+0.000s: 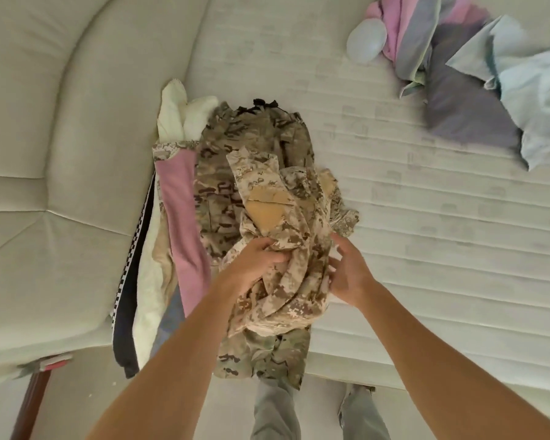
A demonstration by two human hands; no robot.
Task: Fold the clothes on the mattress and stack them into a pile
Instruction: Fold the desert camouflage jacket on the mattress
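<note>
**Both hands on a crumpled camouflage garment atop the pile**

Seen from the head camera, looking down over a pale quilted mattress (394,192) with a padded cream headboard (45,154) along its left side.

Near the mattress edge, a light desert-camouflage garment (286,217) with tan patches, bunched and unfolded, lying on top of a darker camouflage garment (223,160) spread flat beneath it. Left hand (258,262) gripping the near part of the light garment, fingers curled into the cloth. Right hand (346,268) against the garment's right side, fingers bent around a fold of the fabric; exactly how tight that grip is cannot be told, since the cloth hides the fingertips.

Just left of the camouflage pieces, a row of clothes lying side by side: a pink garment (181,217), a cream garment (146,281), a dark garment with a checkered stripe (131,281), and a white fluffy piece (178,115) at the far end.

Well apart, at the far right of the mattress, a loose heap of unfolded clothes (458,74) in pink, grey, purple and pale blue, with a pale rounded object (365,41) touching its left side.

Below the mattress edge, grey-green trouser legs (277,408) of the person.
</note>
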